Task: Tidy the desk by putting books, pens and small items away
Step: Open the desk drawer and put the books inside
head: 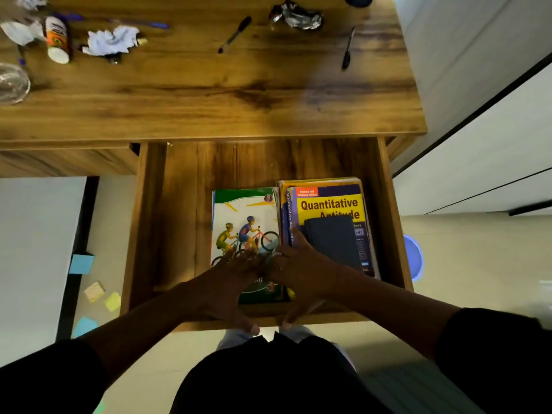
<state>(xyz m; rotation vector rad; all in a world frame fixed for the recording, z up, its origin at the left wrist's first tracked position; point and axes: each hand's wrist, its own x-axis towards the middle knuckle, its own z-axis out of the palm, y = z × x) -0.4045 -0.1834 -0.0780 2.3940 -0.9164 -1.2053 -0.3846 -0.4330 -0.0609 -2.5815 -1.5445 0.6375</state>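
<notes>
The cyclist book (245, 222) lies flat in the open drawer (185, 210), toward the drawer's right half and near its front edge. Just right of it, touching along one side, sits the yellow book (328, 204) on a stack, with a dark notebook (334, 240) on its cover. Both hands rest on the near end of the cyclist book: the left hand (230, 279) lies flat with fingers spread, the right hand (298, 270) beside it, fingers apart and reaching to the yellow book's spine, thumbs hanging over the drawer front. Neither hand is clamped on anything. The left part of the drawer is bare wood.

Behind the drawer, on the desk (209, 94), lie two black pens (234, 34) (348, 49), a blue pen (140, 23), crumpled paper (112, 40), a foil wad (295, 14), a glue bottle (56, 38) and a glass (12, 82). Left of the drawer, sticky notes (80, 263) litter the floor.
</notes>
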